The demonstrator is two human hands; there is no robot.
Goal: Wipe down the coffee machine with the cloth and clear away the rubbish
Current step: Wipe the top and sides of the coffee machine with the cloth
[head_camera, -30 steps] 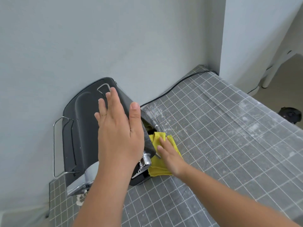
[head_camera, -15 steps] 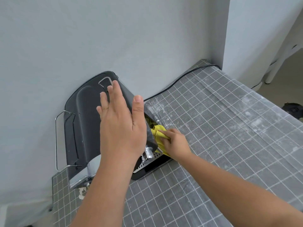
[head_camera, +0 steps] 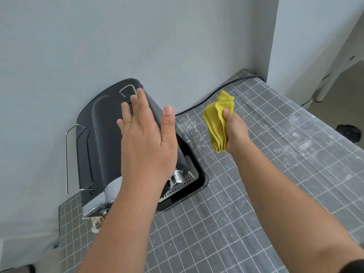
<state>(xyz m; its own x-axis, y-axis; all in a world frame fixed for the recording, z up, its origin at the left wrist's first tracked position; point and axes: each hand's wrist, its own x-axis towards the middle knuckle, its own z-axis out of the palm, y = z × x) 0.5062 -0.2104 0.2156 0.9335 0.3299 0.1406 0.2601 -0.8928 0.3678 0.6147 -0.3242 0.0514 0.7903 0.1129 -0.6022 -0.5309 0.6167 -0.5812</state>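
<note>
the coffee machine (head_camera: 102, 138) sits at centre left of the frame, dark grey and pushed back against the pale wall (head_camera: 98, 40), on a bench (head_camera: 256, 194) covered in a grey sheet with a white grid. the left hand (head_camera: 145, 142) lies flat on the top of the machine, fingers straight and close together, thumb spread out to the right; it grips nothing. below the wrist, the machine's chrome spout (head_camera: 176, 177) shows above the perforated metal drip tray (head_camera: 181, 186), which lies in the black base at the machine's lower right. a thin wire rail (head_camera: 68, 154) runs along the machine's left side.

the right hand (head_camera: 235, 129) is right of centre in the frame, raised over the bench and apart from the machine. its fingers are curled round the yellow cloth (head_camera: 218, 121), which is bunched in folds, with one end sticking up past the thumb and the other hanging below the hand. the cloth touches neither the machine nor the bench as far as can be seen.

a scrap of crumpled whitish rubbish (head_camera: 96, 223) lies on the bench at lower left, just beside the machine's front corner and partly hidden by the left forearm. a black cable (head_camera: 226, 84) runs along the bench by the wall toward the upper right corner.
</note>
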